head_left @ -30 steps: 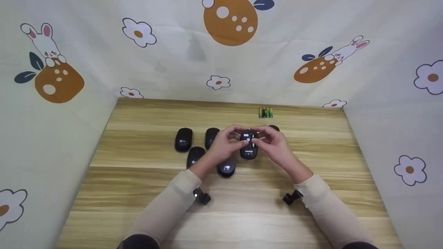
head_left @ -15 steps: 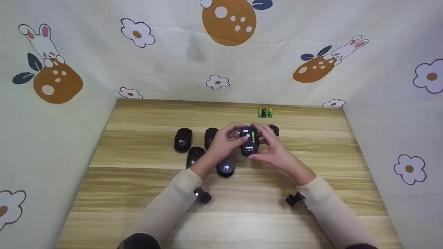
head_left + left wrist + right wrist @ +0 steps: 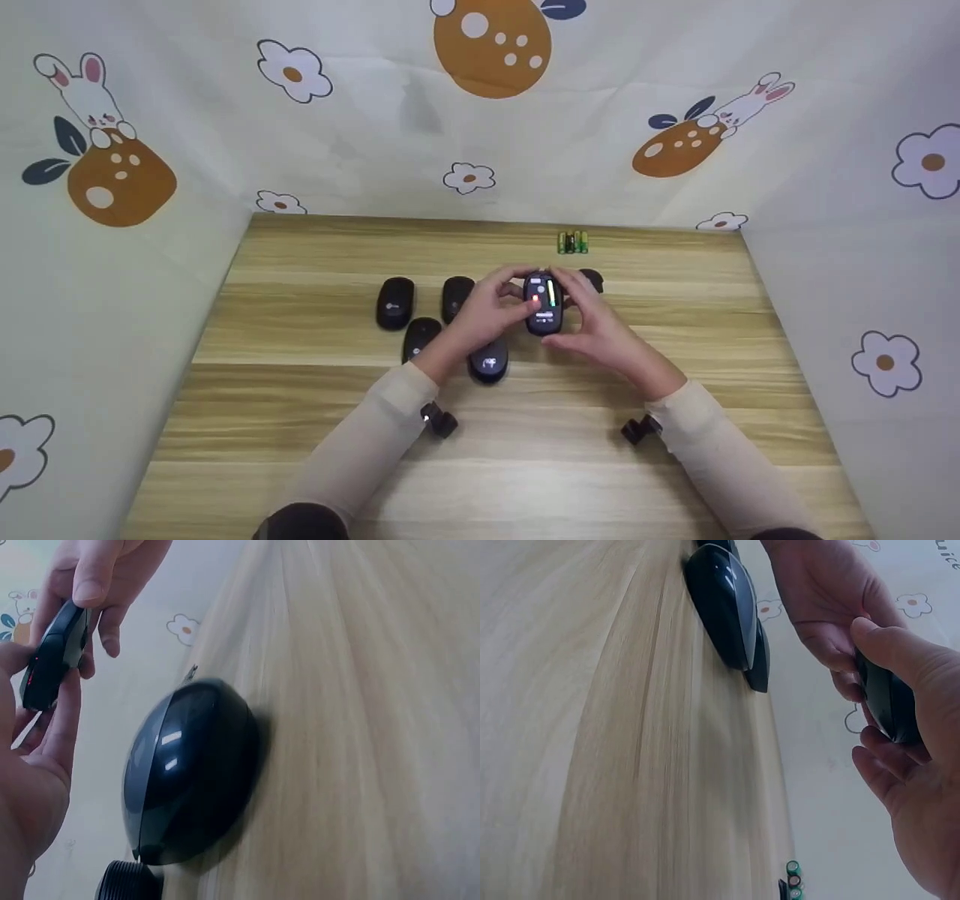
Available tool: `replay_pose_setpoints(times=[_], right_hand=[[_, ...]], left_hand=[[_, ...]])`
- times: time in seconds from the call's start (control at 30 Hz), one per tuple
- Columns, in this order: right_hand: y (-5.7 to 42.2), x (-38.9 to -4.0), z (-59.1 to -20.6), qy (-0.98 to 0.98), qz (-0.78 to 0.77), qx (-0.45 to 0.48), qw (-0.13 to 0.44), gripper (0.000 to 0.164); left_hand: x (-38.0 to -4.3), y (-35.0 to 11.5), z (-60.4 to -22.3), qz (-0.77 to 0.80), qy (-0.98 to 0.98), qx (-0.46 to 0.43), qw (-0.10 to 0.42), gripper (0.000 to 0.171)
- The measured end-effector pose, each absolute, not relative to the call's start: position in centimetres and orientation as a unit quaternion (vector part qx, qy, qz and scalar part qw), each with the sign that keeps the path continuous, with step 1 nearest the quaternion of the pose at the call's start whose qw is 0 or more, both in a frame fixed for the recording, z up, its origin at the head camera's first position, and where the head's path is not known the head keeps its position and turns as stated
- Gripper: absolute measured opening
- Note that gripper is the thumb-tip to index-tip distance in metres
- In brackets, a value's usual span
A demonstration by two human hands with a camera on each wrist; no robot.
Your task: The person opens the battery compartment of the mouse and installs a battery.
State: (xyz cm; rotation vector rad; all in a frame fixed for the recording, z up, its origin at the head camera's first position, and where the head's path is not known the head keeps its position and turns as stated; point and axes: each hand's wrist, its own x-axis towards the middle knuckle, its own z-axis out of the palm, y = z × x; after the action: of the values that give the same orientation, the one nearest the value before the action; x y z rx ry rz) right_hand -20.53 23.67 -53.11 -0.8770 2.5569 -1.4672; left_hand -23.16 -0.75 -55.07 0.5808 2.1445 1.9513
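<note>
Head view: mouse between left hand and right hand.

The left hand pinches the mouse from its left, the right hand grips its right; forearms slant toward it.

Held mouse blk; batts prob. green/yellow; table tan wood-grain; cloth cream, floral.

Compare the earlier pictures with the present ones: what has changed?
The right hand moved its thumb off the battery to the near end of the held mouse. The mouse sits slightly higher in the head view; a red light now glows on its underside beside the left hand. Both hands keep hold; the loose batteries and other mice stayed put.
</note>
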Motion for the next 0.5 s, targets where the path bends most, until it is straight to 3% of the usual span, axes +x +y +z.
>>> replay_pose_setpoints(times=[0.5], right_hand=[[25.1,-21.9,-53.7,0.828,-0.505,-0.239,0.047,0.106]], left_hand=[[-24.2,-0.5,-54.8,0.500,0.802,0.315,0.086,0.100]])
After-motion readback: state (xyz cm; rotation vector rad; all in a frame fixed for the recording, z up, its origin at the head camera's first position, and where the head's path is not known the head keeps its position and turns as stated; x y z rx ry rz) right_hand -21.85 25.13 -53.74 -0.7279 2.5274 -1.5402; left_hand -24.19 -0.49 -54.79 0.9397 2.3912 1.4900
